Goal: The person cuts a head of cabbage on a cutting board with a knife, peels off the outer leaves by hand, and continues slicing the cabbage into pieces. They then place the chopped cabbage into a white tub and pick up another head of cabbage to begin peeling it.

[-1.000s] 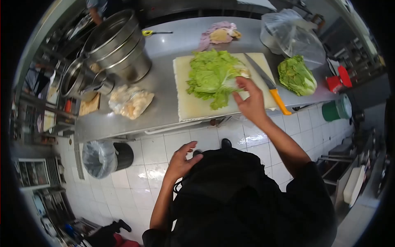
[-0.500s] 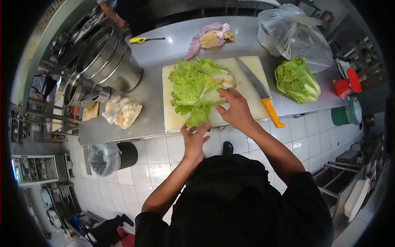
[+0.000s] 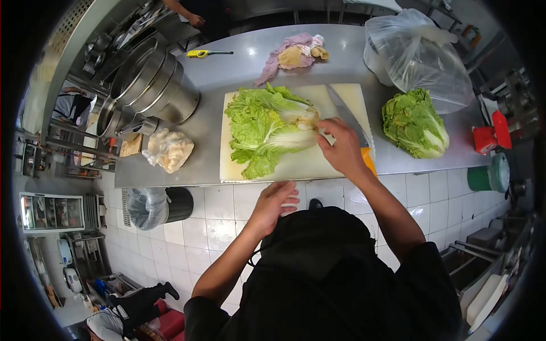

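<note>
Loose, frilly napa cabbage leaves [image 3: 256,128] lie overlapped on the white cutting board [image 3: 227,166], their pale stem ends pointing right. At those stem ends my right hand [image 3: 340,149] is curled, thumb and fingers closed on the base of the front leaf. Below the board's front edge my left hand [image 3: 276,206] hangs in the air, touching nothing, its fingers loosely extended. Behind my right hand a knife [image 3: 348,112] with an orange handle lies on the board's right side. My right hand and wrist cover part of it.
A whole napa cabbage [image 3: 415,122] and a clear plastic bag [image 3: 418,59] are on the right. Steel pots [image 3: 170,91] and a bag of pale pieces [image 3: 168,149] stand left. A yellow lighter [image 3: 199,53] and cloths [image 3: 293,55] lie behind. Other people are farther off.
My right hand has moved right and down to the stem ends. My left hand has come away from the leaf tips toward me. The front leaf now lies flatter, its white rib showing.
</note>
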{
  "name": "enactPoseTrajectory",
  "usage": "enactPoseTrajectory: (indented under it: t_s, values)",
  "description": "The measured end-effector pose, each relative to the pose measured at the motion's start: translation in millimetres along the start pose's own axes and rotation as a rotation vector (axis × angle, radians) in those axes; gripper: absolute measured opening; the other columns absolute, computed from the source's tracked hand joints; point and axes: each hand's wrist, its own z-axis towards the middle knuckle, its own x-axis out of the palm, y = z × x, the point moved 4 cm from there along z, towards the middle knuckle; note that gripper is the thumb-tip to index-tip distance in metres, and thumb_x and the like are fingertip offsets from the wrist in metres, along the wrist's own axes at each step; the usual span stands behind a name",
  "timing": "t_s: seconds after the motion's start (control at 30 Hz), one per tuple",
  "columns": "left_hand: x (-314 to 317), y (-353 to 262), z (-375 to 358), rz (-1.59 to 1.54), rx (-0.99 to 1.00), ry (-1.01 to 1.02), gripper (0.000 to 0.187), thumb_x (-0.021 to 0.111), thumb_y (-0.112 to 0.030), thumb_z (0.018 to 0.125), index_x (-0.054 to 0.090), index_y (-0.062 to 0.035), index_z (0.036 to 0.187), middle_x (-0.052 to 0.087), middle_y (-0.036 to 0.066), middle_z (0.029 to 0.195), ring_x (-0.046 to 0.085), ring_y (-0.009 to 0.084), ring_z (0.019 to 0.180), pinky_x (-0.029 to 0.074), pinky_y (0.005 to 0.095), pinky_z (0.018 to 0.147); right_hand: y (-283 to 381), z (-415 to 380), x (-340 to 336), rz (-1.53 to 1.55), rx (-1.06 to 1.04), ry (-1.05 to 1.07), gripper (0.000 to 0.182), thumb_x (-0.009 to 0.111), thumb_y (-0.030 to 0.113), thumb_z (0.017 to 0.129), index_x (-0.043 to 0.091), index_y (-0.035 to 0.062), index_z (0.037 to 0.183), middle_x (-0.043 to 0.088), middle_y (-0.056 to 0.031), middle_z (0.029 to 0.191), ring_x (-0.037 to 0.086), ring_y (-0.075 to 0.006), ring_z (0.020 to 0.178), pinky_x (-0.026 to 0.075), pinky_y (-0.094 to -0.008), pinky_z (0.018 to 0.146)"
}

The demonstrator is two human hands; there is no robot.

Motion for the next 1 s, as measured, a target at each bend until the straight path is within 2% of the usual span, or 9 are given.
enactPoseTrajectory:
  t_s: [0.07,0.17,0.23,0.37,0.5,0.53,0.63,0.73,1.0]
  values:
    - [18.0,-8.6,11.5,0.159,0.181,-0.084,0.050,0.074,-0.029,0.091,0.053,-0.0014,0.128,0.061,0.014,0.111,0.061,0.0279,0.105,0.050,0.0409,0.089,3.5,15.7,-1.9,0.011,-0.061,0.017,0.025,0.071,0.004,0.080,0.068,0.0013,0.104,0.067,-0.0154,0.097,0.064,-0.0351,0.091,0.052,-0.0426,0.082]
    - [35.4,-57.8,-3.0,0.968,1.169,-0.679,0.057,0.081,-0.021,0.082,0.053,0.0004,0.127,0.057,0.020,0.115,0.057,0.0351,0.109,0.047,0.0435,0.092,9.3,22.5,-6.5,0.094,-0.063,0.032,0.024,0.071,0.005,0.081,0.068,0.0014,0.105,0.068,-0.0150,0.097,0.066,-0.0334,0.087,0.053,-0.0412,0.079]
    - [39.6,-91.2,5.5,1.070,1.231,-0.847,0.062,0.083,-0.018,0.076,0.053,0.0010,0.126,0.055,0.022,0.116,0.055,0.0384,0.110,0.046,0.0455,0.092,5.9,19.8,-7.4,0.133,-0.019,0.033,0.024,0.072,0.005,0.081,0.068,0.0015,0.105,0.069,-0.0149,0.097,0.067,-0.0317,0.084,0.053,-0.0400,0.077]
    - [15.5,-116.1,38.6,1.167,1.178,-0.920,0.061,0.084,-0.017,0.072,0.055,0.0011,0.123,0.054,0.022,0.116,0.053,0.0394,0.109,0.045,0.0469,0.091,-7.0,5.3,-7.9,0.152,0.047,0.050,0.025,0.074,0.005,0.081,0.069,0.0022,0.105,0.069,-0.0142,0.097,0.067,-0.0281,0.081,0.054,-0.0376,0.073]
    - [-13.9,-109.9,30.0,0.980,1.170,-0.962,0.034,0.075,-0.011,0.078,0.061,0.0034,0.106,0.059,0.019,0.098,0.060,0.0376,0.087,0.051,0.0436,0.074,-22.3,-1.0,-16.1,0.094,0.057,0.044,0.027,0.074,0.006,0.081,0.070,0.0033,0.108,0.071,-0.0125,0.099,0.068,-0.0254,0.080,0.055,-0.0360,0.071]
    - [-21.7,-105.3,28.8,0.880,1.148,-0.981,0.025,0.071,-0.009,0.081,0.062,0.0043,0.100,0.062,0.015,0.083,0.062,0.0288,0.069,0.050,0.0384,0.064,-26.4,-3.1,-17.4,0.098,0.061,0.042,0.027,0.074,0.006,0.082,0.070,0.0036,0.108,0.071,-0.0110,0.098,0.068,-0.0231,0.080,0.054,-0.0345,0.071]
    - [-38.6,-93.8,18.2,0.491,0.790,-0.859,0.018,0.072,-0.009,0.085,0.064,0.0034,0.095,0.065,0.008,0.077,0.060,0.0164,0.063,0.049,0.0315,0.061,-36.4,-3.2,-21.1,0.100,0.081,0.043,0.027,0.075,0.005,0.083,0.070,0.0042,0.110,0.073,-0.0079,0.097,0.068,-0.0182,0.079,0.053,-0.0313,0.070]
    - [-67.6,-71.9,26.0,0.101,0.713,-0.692,0.011,0.070,-0.008,0.090,0.067,0.0012,0.094,0.068,0.003,0.080,0.059,0.0083,0.067,0.047,0.0271,0.063,-40.2,0.1,-20.7,0.105,0.099,0.080,0.028,0.074,0.005,0.083,0.070,0.0041,0.110,0.073,-0.0077,0.098,0.067,-0.0175,0.078,0.053,-0.0312,0.070]
    - [-60.1,-69.1,-4.7,0.054,0.716,-0.635,0.010,0.071,-0.009,0.092,0.069,0.0004,0.094,0.065,0.000,0.078,0.055,0.0064,0.068,0.045,0.0218,0.066,-33.2,11.3,-13.7,0.063,0.000,0.133,0.033,0.076,0.007,0.078,0.068,0.0044,0.110,0.070,-0.0127,0.099,0.067,-0.0269,0.087,0.054,-0.0384,0.077]
